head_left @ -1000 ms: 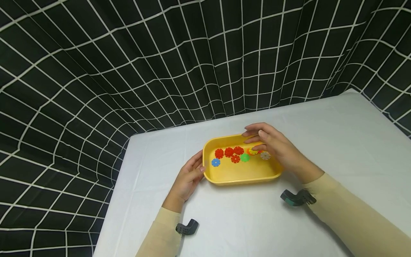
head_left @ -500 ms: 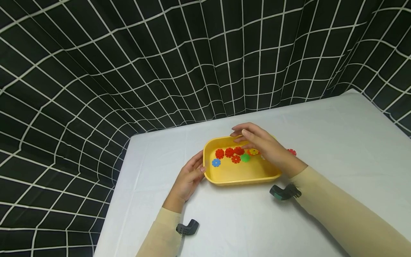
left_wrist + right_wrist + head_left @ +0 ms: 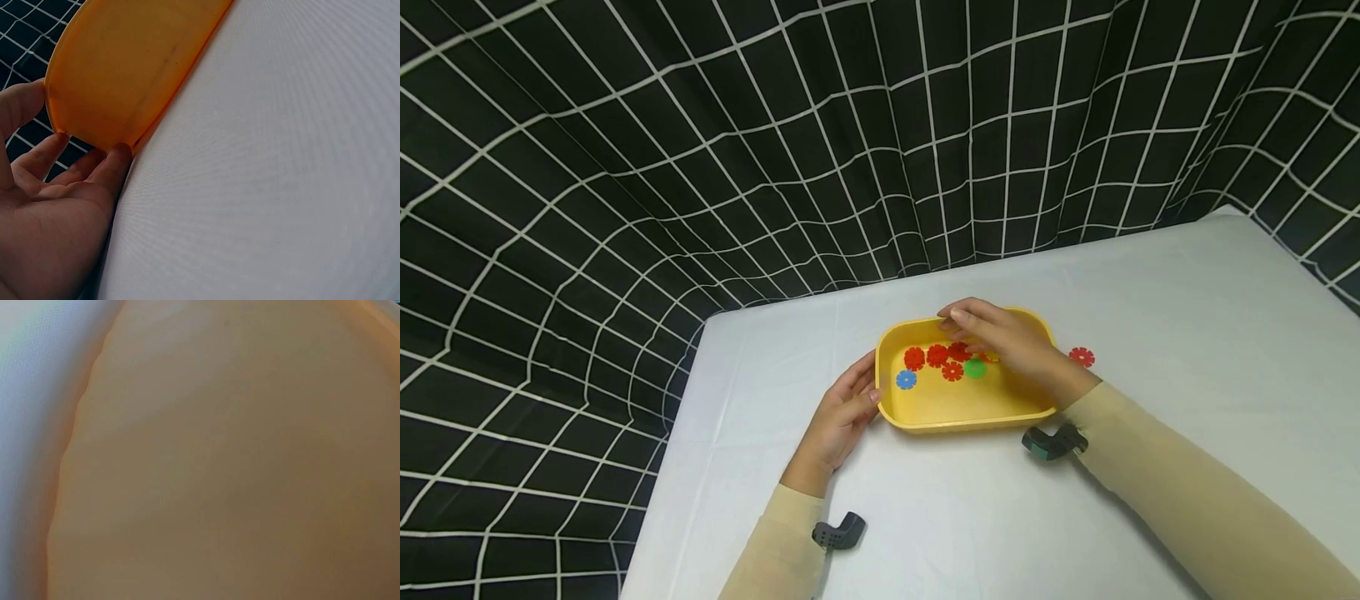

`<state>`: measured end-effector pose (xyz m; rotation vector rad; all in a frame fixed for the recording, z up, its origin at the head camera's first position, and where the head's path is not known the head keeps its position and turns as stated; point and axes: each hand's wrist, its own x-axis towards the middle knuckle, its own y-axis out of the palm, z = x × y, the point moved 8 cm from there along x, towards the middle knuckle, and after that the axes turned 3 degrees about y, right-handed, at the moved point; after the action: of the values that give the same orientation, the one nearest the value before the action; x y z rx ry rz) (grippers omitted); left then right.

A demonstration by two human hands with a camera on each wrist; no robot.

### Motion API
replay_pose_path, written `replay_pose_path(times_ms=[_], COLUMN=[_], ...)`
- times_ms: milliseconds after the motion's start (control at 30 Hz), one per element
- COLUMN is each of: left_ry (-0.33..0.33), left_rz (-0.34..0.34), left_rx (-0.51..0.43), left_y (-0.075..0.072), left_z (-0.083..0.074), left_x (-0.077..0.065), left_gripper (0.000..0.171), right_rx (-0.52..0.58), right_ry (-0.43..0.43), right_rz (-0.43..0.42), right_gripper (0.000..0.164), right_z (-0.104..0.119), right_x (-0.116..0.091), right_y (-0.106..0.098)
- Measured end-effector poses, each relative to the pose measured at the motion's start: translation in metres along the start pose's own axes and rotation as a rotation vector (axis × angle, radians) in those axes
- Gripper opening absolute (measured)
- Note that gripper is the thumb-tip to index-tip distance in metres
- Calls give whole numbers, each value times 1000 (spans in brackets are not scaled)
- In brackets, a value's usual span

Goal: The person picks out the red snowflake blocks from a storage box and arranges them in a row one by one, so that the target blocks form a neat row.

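Observation:
A shallow yellow tray sits on the white cloth, holding flat notched plastic snowflake discs. My left hand grips its left end; in the left wrist view the thumb is at the rim and the fingertips press the outer wall. My right hand reaches over the tray's back right part, fingers bent loosely and tips by the red discs. A green disc lies just below those fingertips, a blue disc near the left end. A yellow disc is mostly hidden under the hand.
One red disc lies outside the tray, on the white cloth to its right. A black curtain with white grid lines hangs behind the table. A blurred tan surface fills most of the right wrist view.
My right hand has moved left and lower into the tray, covering the white disc and most of the yellow one. The red disc at the right has come into sight. My left hand stays put.

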<state>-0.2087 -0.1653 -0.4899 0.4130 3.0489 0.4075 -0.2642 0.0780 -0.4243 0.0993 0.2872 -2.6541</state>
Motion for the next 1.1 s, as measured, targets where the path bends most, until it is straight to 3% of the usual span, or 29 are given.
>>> replay_pose_path(times_ms=[200,367,600,800,1100], left_ry=[2,6,3,-1,0], left_rz=[-5,0,1,0,-4], left_rx=[-7,-10,-15,-16,-11], left_y=[-2,-2,-1,-1,-1], left_z=[1,1,1,2,2], left_x=[1,0,0,0,1], left_gripper=[60,61,61,61,60], right_rx=[-26,-146,-274,-479,-694], right_ry=[54,100,30,-27,-12], right_rz=[13,28,40,7,-21], right_gripper=[64,65,53,47,34], right_z=[-10,-21,-27,-26,-27], right_x=[5,9,12,14,17], right_y=[0,1,6,11,18])
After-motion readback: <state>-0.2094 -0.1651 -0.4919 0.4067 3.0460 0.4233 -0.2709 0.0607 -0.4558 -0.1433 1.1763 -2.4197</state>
